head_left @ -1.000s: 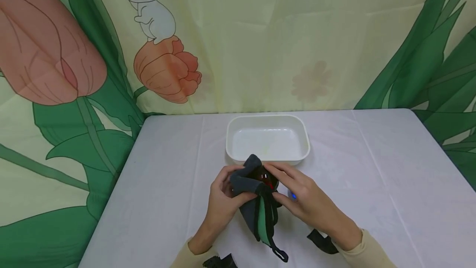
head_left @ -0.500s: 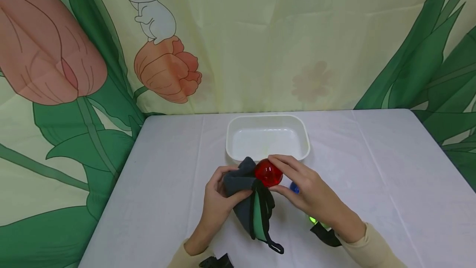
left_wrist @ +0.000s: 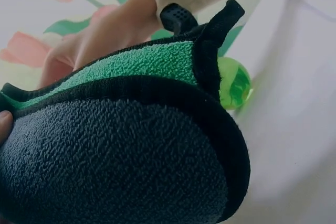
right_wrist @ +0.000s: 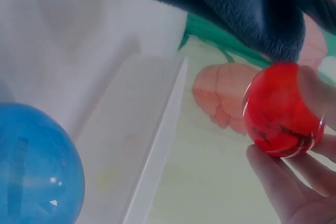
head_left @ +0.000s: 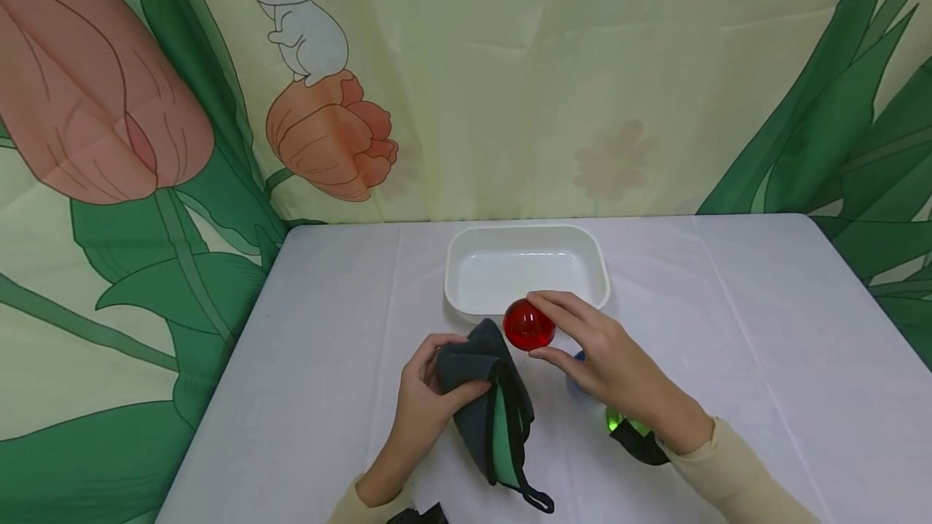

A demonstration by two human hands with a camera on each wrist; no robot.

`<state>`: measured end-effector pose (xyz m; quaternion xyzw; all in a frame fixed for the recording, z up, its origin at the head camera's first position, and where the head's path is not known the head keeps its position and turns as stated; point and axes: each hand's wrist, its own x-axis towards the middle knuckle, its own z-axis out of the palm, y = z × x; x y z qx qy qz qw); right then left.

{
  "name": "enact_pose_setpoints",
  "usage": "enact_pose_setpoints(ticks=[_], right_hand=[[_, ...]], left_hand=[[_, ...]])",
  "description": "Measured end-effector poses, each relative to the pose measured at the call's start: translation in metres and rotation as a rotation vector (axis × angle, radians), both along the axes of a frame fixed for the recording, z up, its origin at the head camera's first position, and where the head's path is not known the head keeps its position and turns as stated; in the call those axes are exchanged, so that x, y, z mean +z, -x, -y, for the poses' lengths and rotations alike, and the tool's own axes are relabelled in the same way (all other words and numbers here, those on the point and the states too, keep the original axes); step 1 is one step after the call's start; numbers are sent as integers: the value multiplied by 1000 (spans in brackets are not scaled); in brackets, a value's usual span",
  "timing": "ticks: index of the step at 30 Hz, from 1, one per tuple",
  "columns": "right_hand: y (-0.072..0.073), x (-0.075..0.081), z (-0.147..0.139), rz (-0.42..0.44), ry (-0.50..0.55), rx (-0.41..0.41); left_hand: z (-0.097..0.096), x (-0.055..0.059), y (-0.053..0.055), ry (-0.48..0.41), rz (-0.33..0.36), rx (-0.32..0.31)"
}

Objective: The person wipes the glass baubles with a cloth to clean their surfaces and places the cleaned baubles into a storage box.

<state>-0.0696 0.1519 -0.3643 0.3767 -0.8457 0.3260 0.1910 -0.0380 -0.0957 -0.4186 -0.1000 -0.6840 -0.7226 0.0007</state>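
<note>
While left wrist view shows green ball (left_wrist: pixel 234 83), right: red ball (right_wrist: pixel 278 109)

Red ball (head_left: pixel 529 325) — beside folded cloth (head_left: pixel 480 420)

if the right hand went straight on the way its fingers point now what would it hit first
The red ball in the right hand would probably brush the top of the dark cloth first; the white tray lies just beyond. Depth is unclear, so it might clear both.
</note>
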Motion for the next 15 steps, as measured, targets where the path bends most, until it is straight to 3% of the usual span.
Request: enact_pose_setpoints(ticks=[5,15], right_hand=[[9,-2,1,28,-32,-24],[25,-2,7,132,-100,-79]], left_hand=[[2,-2,-2,20,41,16],[8,-6,-5,17,57,12]])
